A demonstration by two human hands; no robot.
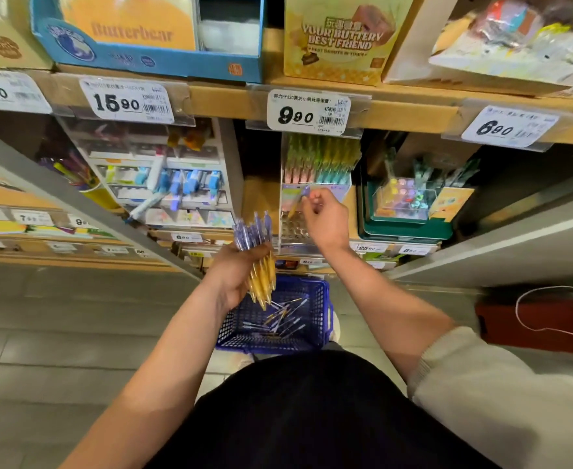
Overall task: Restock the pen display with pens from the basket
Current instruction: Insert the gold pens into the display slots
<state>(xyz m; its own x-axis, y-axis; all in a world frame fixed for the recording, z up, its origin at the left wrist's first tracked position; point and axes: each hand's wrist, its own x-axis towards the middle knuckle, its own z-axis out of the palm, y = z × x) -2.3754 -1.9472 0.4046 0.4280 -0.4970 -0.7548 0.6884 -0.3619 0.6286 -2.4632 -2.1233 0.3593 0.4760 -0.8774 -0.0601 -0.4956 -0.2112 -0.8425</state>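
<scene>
We read "Butterbear" on the blue box (132, 59), upper left, and "YOUR BUTTERY BEST FRIEND" on the yellow box (340, 62). The left price tag (126, 101) said 15 90, the middle tag (308, 111) 9 90, the right tag (511, 126) 6 90.

Cream ribbed-cuff sleeve (474, 377), black clothing (312, 421)

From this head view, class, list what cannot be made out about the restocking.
Head view, pen in right hand: blurred, target slot unclear.
Head view, pen bundle in left hand: blurred, fingers cover it, count unknown.
Head view, loose pens in basket: too small to count.
</scene>
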